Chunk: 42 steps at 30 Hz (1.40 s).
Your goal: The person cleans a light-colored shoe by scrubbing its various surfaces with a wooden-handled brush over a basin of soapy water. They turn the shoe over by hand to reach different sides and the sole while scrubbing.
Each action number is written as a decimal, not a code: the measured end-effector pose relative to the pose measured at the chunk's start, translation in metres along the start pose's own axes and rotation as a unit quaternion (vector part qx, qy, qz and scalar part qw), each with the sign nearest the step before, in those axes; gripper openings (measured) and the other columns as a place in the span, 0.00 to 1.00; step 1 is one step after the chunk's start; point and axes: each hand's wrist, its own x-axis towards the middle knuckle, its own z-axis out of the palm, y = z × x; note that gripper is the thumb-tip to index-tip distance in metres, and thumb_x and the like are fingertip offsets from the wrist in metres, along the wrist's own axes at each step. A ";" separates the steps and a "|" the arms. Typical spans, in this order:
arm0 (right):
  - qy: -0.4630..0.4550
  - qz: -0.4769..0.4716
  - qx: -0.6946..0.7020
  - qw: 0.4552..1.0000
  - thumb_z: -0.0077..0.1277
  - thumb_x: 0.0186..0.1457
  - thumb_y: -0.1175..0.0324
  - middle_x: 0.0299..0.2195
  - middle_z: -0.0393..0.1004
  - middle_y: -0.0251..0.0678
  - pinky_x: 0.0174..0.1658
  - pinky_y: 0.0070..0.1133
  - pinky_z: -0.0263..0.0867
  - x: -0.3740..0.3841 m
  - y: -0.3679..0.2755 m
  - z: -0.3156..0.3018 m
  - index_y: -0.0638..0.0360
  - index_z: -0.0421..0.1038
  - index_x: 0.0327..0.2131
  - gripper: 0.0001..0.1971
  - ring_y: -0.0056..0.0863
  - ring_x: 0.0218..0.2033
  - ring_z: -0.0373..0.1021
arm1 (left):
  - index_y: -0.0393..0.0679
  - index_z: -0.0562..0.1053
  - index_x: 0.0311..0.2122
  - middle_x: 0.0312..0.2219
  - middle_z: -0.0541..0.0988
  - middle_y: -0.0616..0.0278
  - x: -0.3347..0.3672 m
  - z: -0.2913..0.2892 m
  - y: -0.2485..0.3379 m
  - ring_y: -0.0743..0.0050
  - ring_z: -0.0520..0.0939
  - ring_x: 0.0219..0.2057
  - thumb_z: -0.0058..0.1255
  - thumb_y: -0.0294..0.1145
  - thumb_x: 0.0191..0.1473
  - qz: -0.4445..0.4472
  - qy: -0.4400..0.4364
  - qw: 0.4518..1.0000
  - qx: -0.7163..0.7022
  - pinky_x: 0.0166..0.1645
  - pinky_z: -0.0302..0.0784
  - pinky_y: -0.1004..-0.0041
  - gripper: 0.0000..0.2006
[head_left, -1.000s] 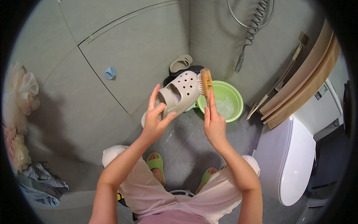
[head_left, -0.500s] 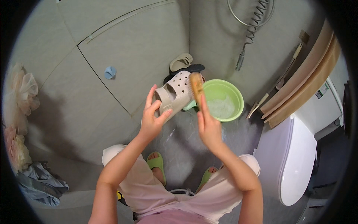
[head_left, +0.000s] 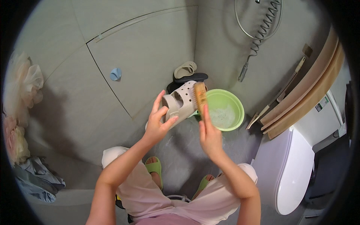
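My left hand (head_left: 159, 123) grips a beige clog (head_left: 183, 102) with round holes by its heel end, its toe pointing up and away to the right. In my right hand (head_left: 210, 137) is a scrubbing brush (head_left: 200, 98) with a wooden back. Its bristles face left and rest against the side of the clog's toe. Just right of the brush stands a light green basin (head_left: 238, 98), with sudsy water (head_left: 222, 117) inside. Part of a green handle shows between clog and basin.
Another beige clog (head_left: 185, 69) and a dark slipper (head_left: 195, 78) lie by the far wall corner. At right are a white toilet (head_left: 288, 176), tan panels (head_left: 305, 93) and a long-handled tool (head_left: 275, 95). A coiled shower hose (head_left: 264, 33) hangs above. Green slippers (head_left: 159, 170) are on my feet.
The whole view has shifted, so most things sit slightly lower in the picture. Both hands keep their hold, and the brush stays against the clog's toe side.
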 end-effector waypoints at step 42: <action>-0.049 0.029 -0.011 0.998 0.53 0.56 0.70 0.20 0.72 0.41 0.22 0.31 0.67 0.002 -0.002 -0.005 0.50 0.56 0.66 0.34 0.39 0.15 0.68 | 0.30 0.71 0.47 0.66 0.54 0.51 0.006 -0.006 -0.006 0.63 0.68 0.60 0.50 0.28 0.60 -0.148 0.055 0.935 -0.318 0.61 0.64 0.66 0.13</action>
